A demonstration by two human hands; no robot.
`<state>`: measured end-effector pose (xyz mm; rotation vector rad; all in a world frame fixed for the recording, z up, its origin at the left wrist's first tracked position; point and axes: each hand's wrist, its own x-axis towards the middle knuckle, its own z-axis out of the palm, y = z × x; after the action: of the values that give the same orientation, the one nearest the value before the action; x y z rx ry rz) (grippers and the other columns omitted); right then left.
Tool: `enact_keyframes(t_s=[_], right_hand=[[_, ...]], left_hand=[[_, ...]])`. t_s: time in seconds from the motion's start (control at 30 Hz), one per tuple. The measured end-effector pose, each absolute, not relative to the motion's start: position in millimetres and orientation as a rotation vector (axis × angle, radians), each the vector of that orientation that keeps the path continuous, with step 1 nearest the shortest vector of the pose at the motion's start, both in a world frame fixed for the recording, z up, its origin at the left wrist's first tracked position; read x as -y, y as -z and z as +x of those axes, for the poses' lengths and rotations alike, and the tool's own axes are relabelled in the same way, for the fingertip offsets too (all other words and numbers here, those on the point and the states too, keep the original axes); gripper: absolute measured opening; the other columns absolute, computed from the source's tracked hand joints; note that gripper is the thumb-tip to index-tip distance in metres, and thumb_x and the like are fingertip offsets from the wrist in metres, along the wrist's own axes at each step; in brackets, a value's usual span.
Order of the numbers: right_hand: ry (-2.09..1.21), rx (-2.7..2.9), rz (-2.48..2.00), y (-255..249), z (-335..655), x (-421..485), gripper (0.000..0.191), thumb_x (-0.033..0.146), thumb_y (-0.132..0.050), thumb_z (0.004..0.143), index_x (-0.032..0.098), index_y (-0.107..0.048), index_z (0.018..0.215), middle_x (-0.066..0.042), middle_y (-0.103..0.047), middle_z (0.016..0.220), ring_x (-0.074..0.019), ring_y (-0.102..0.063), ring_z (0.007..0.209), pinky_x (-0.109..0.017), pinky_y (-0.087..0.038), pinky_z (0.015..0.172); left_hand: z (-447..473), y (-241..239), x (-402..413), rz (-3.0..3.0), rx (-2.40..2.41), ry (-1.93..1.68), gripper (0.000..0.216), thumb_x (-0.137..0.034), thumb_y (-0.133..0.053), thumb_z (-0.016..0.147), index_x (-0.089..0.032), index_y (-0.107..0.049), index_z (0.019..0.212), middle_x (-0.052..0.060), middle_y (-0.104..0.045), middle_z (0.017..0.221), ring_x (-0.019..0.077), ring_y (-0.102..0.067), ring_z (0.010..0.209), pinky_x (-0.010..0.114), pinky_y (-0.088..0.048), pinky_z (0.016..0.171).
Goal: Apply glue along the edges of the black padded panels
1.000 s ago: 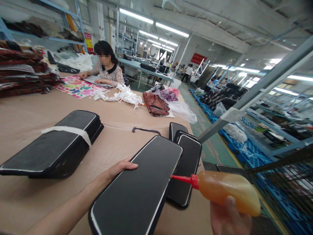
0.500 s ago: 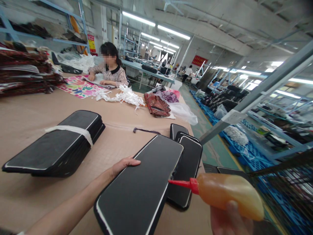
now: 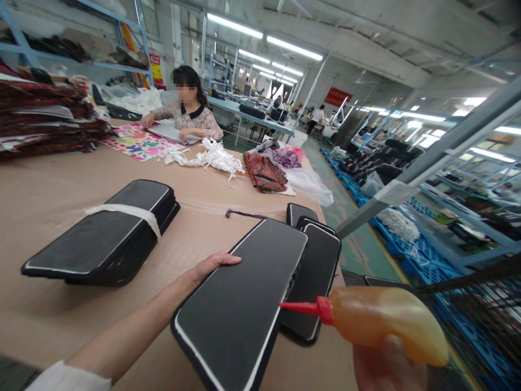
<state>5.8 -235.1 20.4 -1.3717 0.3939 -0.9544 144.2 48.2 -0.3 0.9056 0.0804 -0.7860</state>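
Observation:
My left hand (image 3: 211,266) rests flat on the left edge of a long black panel (image 3: 240,304) with white piping, tilted up off the brown table (image 3: 49,184). My right hand (image 3: 388,366) grips an orange glue bottle (image 3: 386,323). Its red nozzle (image 3: 299,308) touches the panel's right edge. Under and beyond that panel lie more black panels (image 3: 315,271), overlapping each other.
A stack of black panels (image 3: 106,239) bound by a white strip sits to the left. Farther off are white strips (image 3: 207,155), red fabric (image 3: 264,172), a plastic bag (image 3: 309,185) and fabric piles (image 3: 44,117). A person (image 3: 189,108) sits at the far end. A metal post (image 3: 431,157) and blue pallets (image 3: 411,244) stand right.
The red nozzle has slid back along the panel's right edge toward me. My left hand stays on the panel's left edge. The view has shifted a little.

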Motion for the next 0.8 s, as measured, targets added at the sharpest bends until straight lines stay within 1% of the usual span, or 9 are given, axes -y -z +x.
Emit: enact_keyframes(t_s=[0.1,0.23,0.3,0.37,0.43,0.53,0.6,0.67,0.8], right_hand=[[1.008,-0.398,-1.445,-23.7,4.2,235.1,0.052,0.04,-0.069,0.073,0.02,-0.054,0.118,-0.006,-0.065,0.107,-0.0248,-0.061,0.094,-0.035,-0.053,0.069],[0.941,-0.468,-1.299,-38.9,1.9,221.2,0.058,0.042,-0.074,0.065,0.021,-0.056,0.117,-0.007,-0.06,0.119,-0.0243,-0.061,0.095,-0.028,-0.053,0.059],[0.876,-0.495,-1.216,-47.3,0.0,211.6,0.058,0.041,-0.074,0.065,0.024,-0.056,0.117,-0.007,-0.06,0.12,-0.0242,-0.062,0.095,-0.027,-0.053,0.055],[0.832,-0.487,-1.21,-52.1,-1.6,205.2,0.054,0.04,-0.072,0.068,0.025,-0.055,0.117,-0.006,-0.061,0.118,-0.0238,-0.062,0.096,-0.027,-0.053,0.058],[0.843,-0.47,-1.215,-52.7,-3.0,203.9,0.052,0.04,-0.072,0.067,0.025,-0.057,0.115,-0.004,-0.063,0.113,-0.0219,-0.062,0.096,-0.026,-0.053,0.06],[0.854,-0.445,-1.21,-51.5,-5.5,205.5,0.051,0.04,-0.073,0.066,0.026,-0.058,0.112,-0.002,-0.065,0.109,-0.0199,-0.063,0.092,-0.025,-0.053,0.058],[0.818,-0.433,-1.235,-54.2,-8.0,203.2,0.047,0.039,-0.069,0.07,0.026,-0.056,0.113,-0.003,-0.063,0.113,-0.0203,-0.063,0.093,-0.026,-0.054,0.06],[0.771,-0.449,-1.238,-59.9,-10.5,197.1,0.043,0.04,-0.067,0.074,0.026,-0.056,0.114,-0.002,-0.059,0.122,-0.02,-0.061,0.1,-0.026,-0.054,0.065],[0.791,-0.493,-1.179,-66.7,-11.5,188.2,0.049,0.042,-0.068,0.072,0.03,-0.054,0.117,0.001,-0.053,0.13,-0.0189,-0.054,0.111,-0.021,-0.054,0.064]], left_hand=[[145.6,1.7,-47.3,0.902,-0.078,0.786,0.04,-0.018,-0.068,0.066,-0.011,-0.063,0.105,0.011,-0.074,0.08,0.021,-0.07,0.063,0.027,-0.054,0.06],[150.5,8.1,-47.1,0.908,-0.077,0.807,0.037,-0.02,-0.07,0.065,-0.008,-0.064,0.1,0.012,-0.073,0.076,0.0222,-0.069,0.062,0.027,-0.054,0.057],[152.7,10.0,-47.0,0.911,-0.083,0.819,0.034,-0.021,-0.07,0.066,-0.007,-0.065,0.097,0.012,-0.073,0.072,0.0221,-0.069,0.059,0.027,-0.053,0.056],[153.5,9.3,-46.5,0.908,-0.088,0.825,0.033,-0.02,-0.069,0.066,-0.007,-0.065,0.097,0.011,-0.073,0.072,0.0212,-0.069,0.057,0.027,-0.053,0.055],[153.0,6.2,-45.7,0.899,-0.091,0.825,0.034,-0.02,-0.068,0.068,-0.008,-0.065,0.099,0.01,-0.074,0.073,0.0202,-0.068,0.057,0.026,-0.053,0.055],[152.2,0.9,-44.3,0.886,-0.091,0.828,0.035,-0.02,-0.067,0.071,-0.01,-0.063,0.104,0.008,-0.074,0.071,0.0195,-0.069,0.056,0.025,-0.053,0.055],[153.0,-1.1,-43.3,0.88,-0.093,0.833,0.034,-0.02,-0.067,0.071,-0.01,-0.063,0.104,0.007,-0.074,0.07,0.0197,-0.069,0.057,0.025,-0.054,0.056],[154.7,-1.5,-42.6,0.876,-0.096,0.839,0.034,-0.02,-0.067,0.071,-0.009,-0.064,0.102,0.008,-0.074,0.07,0.0204,-0.069,0.058,0.026,-0.054,0.057],[157.6,0.1,-41.8,0.871,-0.11,0.847,0.028,-0.019,-0.066,0.072,-0.007,-0.065,0.097,0.01,-0.074,0.072,0.0207,-0.07,0.059,0.026,-0.055,0.059]])
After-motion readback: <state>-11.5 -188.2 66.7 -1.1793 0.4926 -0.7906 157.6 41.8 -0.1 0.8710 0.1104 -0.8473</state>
